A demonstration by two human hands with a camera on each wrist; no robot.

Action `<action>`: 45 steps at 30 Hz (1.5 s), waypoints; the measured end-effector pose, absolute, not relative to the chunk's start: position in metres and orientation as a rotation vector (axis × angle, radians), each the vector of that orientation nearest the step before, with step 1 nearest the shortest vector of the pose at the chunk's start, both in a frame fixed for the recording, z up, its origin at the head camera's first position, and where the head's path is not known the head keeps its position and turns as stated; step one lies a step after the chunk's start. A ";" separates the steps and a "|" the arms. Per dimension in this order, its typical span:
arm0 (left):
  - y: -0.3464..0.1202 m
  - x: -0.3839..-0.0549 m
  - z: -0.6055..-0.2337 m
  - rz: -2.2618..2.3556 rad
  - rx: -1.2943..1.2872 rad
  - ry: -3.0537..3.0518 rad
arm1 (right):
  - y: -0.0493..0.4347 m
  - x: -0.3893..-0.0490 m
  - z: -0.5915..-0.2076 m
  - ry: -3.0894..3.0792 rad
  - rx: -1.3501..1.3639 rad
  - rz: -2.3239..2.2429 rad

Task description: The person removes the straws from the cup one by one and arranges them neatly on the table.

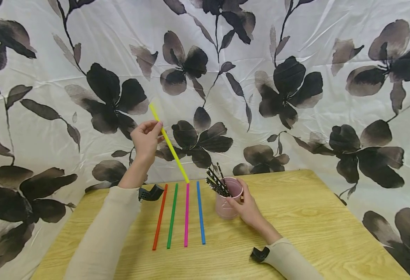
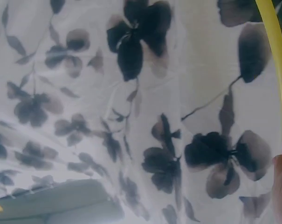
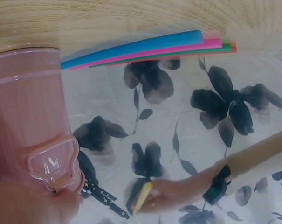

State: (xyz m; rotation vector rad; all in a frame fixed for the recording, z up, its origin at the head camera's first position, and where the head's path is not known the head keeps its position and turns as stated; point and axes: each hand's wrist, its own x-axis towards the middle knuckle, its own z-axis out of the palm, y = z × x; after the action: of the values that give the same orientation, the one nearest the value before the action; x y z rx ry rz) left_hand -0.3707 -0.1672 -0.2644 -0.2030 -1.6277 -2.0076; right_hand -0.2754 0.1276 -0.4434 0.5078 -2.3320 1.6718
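Note:
Up in front of the patterned cloth, my left hand (image 1: 145, 142) pinches a yellow straw (image 1: 173, 151) between thumb and fingers. The straw slants down to the right, its lower end overlapping the top of a pink straw (image 1: 186, 216) in the head view. On the table, my right hand (image 1: 247, 208) grips a pink metal pail (image 1: 224, 210) around its right side. Several black-and-white patterned straws (image 1: 216, 184) lean out of the pail to the left. In the right wrist view, a small handle loop (image 3: 52, 163) shows on the pail's side, close to the thumb.
Beside the pink straw, a red straw (image 1: 159, 217), a green straw (image 1: 172, 216) and a blue straw (image 1: 201, 214) lie in a row on the wooden table (image 1: 296, 217). A white cloth (image 1: 240, 128) with dark flowers hangs behind the table. Each wrist carries a black camera (image 1: 259, 254).

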 end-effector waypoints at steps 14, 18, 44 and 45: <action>-0.228 -0.369 -0.307 -1.880 -0.042 -1.921 | 0.126 -0.277 -0.445 -2.335 0.524 1.655; -0.239 -0.367 -0.318 -1.819 -0.020 -2.018 | 0.126 -0.277 -0.444 -2.338 0.502 1.672; -0.321 -0.432 -0.507 -1.663 0.007 -2.375 | 0.124 -0.274 -0.444 -2.352 0.482 1.656; -0.317 -0.425 -0.504 -1.661 0.017 -2.381 | 0.124 -0.274 -0.444 -2.353 0.485 1.658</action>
State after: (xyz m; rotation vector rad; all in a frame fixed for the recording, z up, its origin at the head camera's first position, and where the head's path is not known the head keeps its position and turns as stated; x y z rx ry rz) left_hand -0.4252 -0.3172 -0.5036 0.0172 -2.3807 -1.6613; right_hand -0.2740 0.1237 -0.4443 0.4846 -2.3528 1.6577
